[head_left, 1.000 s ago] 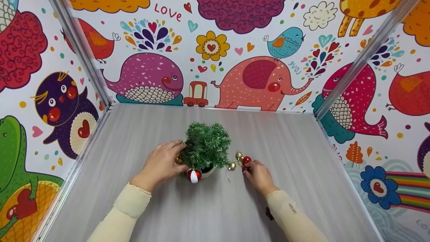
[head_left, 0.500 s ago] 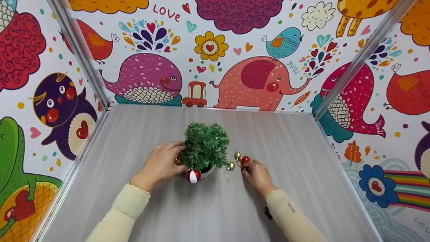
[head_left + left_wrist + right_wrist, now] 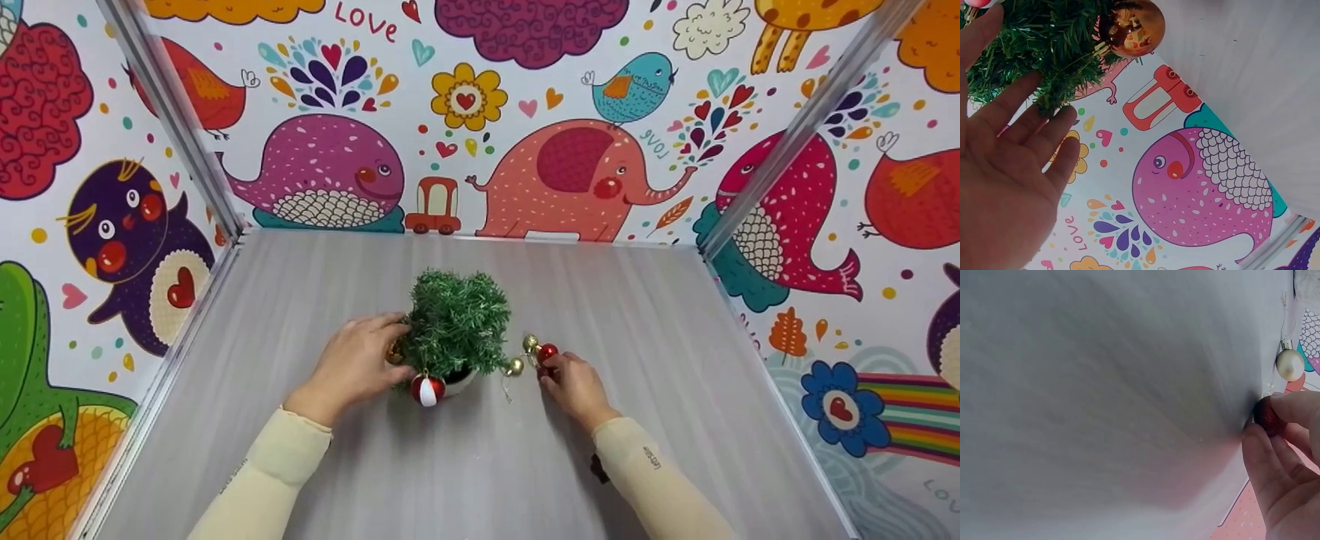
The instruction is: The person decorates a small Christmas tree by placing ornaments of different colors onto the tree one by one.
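A small green artificial Christmas tree point(image 3: 459, 319) stands in a pale pot point(image 3: 459, 384). My left hand point(image 3: 358, 366) is at its left side, fingers extended and touching the branches. A copper-gold bauble point(image 3: 1139, 28) hangs from the branches near that hand, and a red-and-white bauble point(image 3: 427, 390) hangs at the front. To the right of the tree, my right hand point(image 3: 576, 388) pinches a dark red glittery bauble point(image 3: 1268, 415) between thumb and fingers, low at the table. Just beyond those fingers lie a shiny red bauble point(image 3: 548, 352) and a gold bauble point(image 3: 531, 343).
Another gold bauble point(image 3: 514, 367) with a string loop lies between the tree and my right hand. The grey wood-grain table point(image 3: 465, 480) is enclosed by walls point(image 3: 517, 97) printed with cartoon animals, with metal strips point(image 3: 180, 120) at the corners.
The view shifts slightly. Both hands keep nearly the same place, the left at the tree and the right on the dark red bauble.
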Demonstrator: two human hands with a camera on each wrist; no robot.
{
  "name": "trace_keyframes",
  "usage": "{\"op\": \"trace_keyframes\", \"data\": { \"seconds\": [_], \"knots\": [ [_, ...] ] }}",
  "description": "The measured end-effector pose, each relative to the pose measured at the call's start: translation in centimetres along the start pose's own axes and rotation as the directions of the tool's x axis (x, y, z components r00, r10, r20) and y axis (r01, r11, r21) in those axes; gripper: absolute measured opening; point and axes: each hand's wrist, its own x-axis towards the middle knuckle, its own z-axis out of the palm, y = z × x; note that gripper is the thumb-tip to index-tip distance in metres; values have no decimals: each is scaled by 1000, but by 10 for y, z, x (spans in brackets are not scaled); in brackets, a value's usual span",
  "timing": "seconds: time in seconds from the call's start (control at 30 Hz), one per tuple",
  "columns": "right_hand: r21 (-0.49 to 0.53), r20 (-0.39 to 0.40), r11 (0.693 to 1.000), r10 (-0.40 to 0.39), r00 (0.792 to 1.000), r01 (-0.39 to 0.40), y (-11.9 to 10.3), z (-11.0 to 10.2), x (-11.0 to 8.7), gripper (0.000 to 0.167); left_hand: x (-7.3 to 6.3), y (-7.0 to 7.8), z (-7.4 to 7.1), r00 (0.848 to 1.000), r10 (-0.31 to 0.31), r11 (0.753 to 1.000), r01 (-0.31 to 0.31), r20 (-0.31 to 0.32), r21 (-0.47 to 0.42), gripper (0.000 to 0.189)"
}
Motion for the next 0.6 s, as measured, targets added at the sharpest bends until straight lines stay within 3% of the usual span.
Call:
{"op": "trace_keyframes", "data": {
  "seconds": [0.23, 0.6],
  "knots": [
    [27, -40, 999, -20, 999, 22, -3, -5, 0, 25, 1, 0, -1, 1000, 20, 1000, -19, -16, 21, 65],
    [136, -76, 988, -68, 995, 78, -25, -41, -6, 27, -3, 4, 1, 1000, 20, 1000, -20, -10, 20, 64]
  ]
}}
